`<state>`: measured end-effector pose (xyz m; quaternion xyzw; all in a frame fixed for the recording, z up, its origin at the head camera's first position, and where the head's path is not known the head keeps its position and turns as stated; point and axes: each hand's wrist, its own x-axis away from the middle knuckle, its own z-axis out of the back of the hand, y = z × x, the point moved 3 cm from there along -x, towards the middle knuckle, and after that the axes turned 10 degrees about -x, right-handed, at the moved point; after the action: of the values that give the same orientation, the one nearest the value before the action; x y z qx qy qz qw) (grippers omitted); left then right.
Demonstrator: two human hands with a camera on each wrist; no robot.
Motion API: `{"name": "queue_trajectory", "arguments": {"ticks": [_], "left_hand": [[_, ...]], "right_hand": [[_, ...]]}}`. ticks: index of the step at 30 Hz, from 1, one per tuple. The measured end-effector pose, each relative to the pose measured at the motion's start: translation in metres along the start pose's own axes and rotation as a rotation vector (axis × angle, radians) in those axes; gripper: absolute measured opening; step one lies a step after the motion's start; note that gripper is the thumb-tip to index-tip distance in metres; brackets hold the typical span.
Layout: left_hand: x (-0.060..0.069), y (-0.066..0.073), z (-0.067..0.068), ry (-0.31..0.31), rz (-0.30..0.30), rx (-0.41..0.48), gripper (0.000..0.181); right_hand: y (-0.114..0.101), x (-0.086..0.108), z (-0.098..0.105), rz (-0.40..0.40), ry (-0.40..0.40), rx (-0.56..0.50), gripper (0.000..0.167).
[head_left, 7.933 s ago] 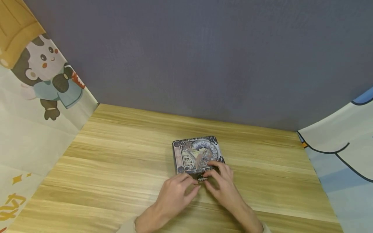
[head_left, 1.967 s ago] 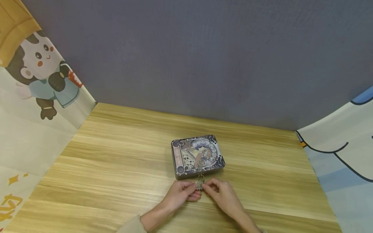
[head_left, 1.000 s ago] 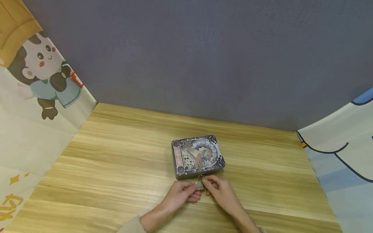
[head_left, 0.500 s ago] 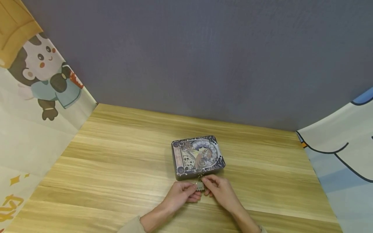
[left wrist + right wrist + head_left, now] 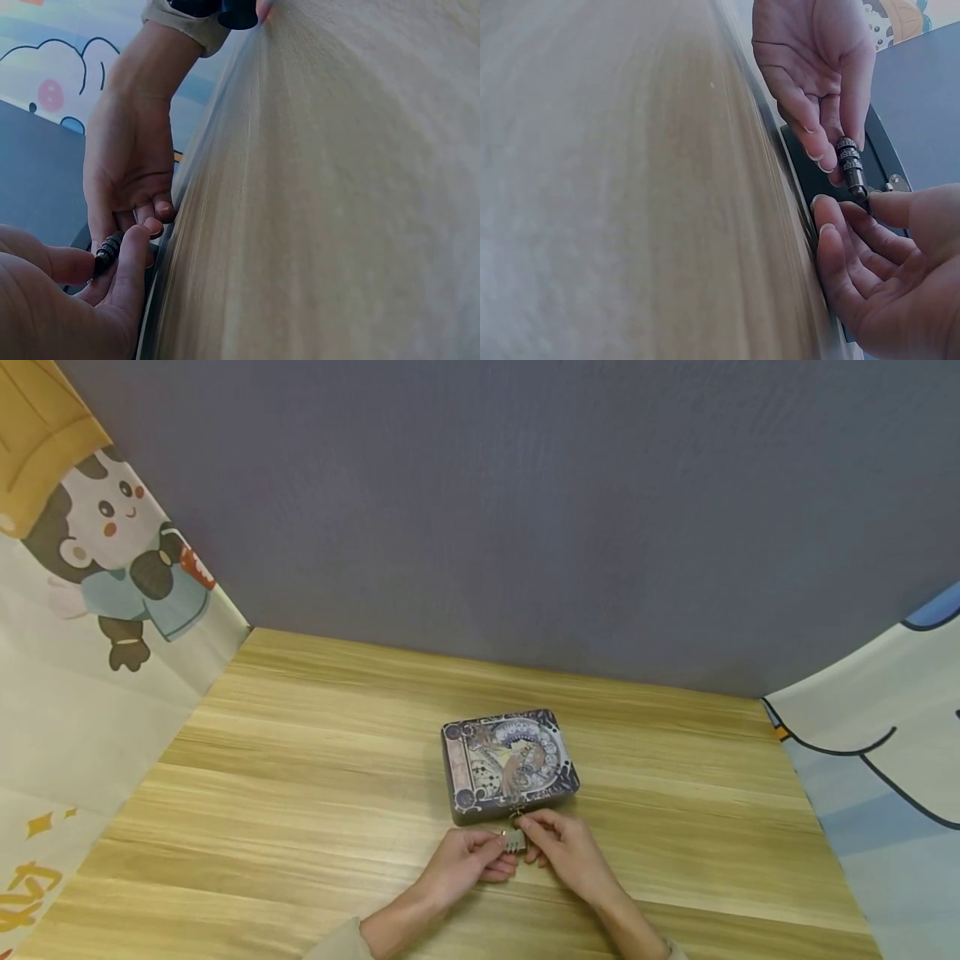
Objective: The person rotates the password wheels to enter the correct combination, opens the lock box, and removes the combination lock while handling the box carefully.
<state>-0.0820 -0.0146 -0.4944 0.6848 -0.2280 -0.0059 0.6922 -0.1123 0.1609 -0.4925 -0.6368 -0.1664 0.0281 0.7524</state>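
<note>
A small combination padlock (image 5: 513,840) with number dials is in front of a dark tin box (image 5: 510,764) with an ornate printed lid. My left hand (image 5: 467,862) pinches the padlock's body between thumb and fingers. At the shackle end, my right hand (image 5: 566,852) pinches with thumb and index finger, close to the box's front clasp (image 5: 516,813). The dials (image 5: 848,156) face the right wrist view, their digits too small to read. The fingers cover most of the shackle, so I cannot tell whether it passes through the clasp. The box lid is down.
The box stands on a wood-grain table (image 5: 315,760). A grey panel (image 5: 480,510) rises behind the table. Cartoon-printed sheets flank it, a left sheet (image 5: 90,710) and a right sheet (image 5: 885,777).
Earlier, both hands were at the box's front edge, right fingers over the lid. Afterwards they held the padlock before the box; the right fingers have since shifted from its side up toward the shackle.
</note>
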Motion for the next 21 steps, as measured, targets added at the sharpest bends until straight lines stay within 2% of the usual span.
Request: {"name": "queue_trajectory", "arguments": {"ticks": [21], "left_hand": [[-0.0003, 0.0002, 0.0008, 0.005, 0.013, -0.021, 0.028]], "right_hand": [[0.0011, 0.0003, 0.0015, -0.001, -0.018, -0.042, 0.029]]}}
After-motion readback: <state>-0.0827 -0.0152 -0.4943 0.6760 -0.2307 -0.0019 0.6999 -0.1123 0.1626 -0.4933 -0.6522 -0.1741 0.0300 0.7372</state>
